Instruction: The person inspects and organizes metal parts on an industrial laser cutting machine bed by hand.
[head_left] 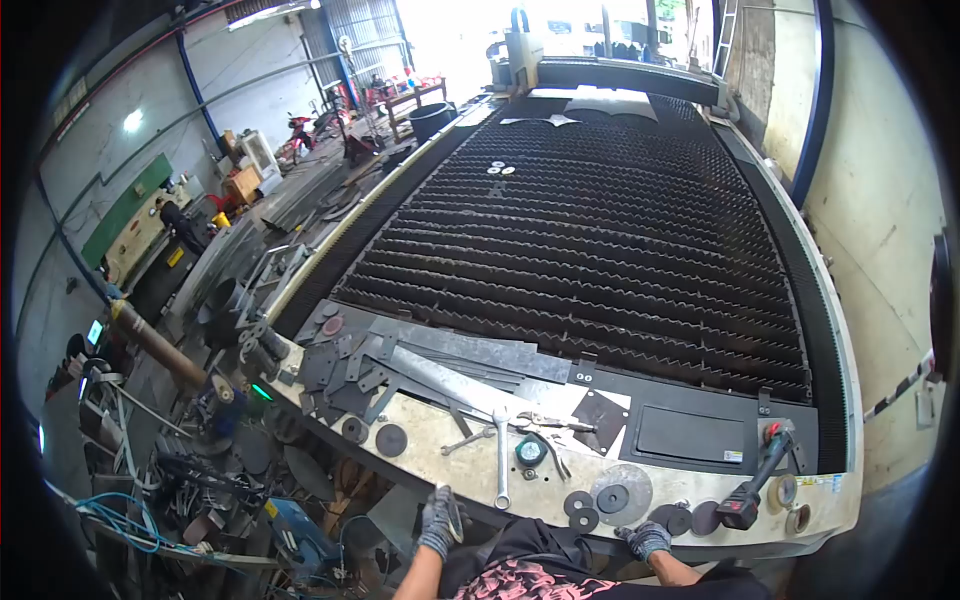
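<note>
My left hand [436, 522], in a grey knitted glove, is raised in front of the table's near edge. Its fingers are closed on a thin, pale-edged rounded piece [455, 521], seen nearly edge-on. My right hand [646, 541], gloved too, rests at the edge with fingers stretched out, beside dark grinding discs [679, 519]. A large pale disc [637, 492] lies just beyond. Between the hands are a long combination wrench [502, 455], a smaller wrench [467, 440], locking pliers [552, 422] and a green-and-black tape measure [530, 451].
A cutting bed [570, 250] with toothed slats stretches ahead, a gantry [625, 78] across its far end. Metal strips [440, 370] cover the front left. A cordless angle grinder [755, 485] and tape rolls [783, 490] sit right. Scrap metal [250, 450] crowds the left floor. Another person [180, 225] stands farther back.
</note>
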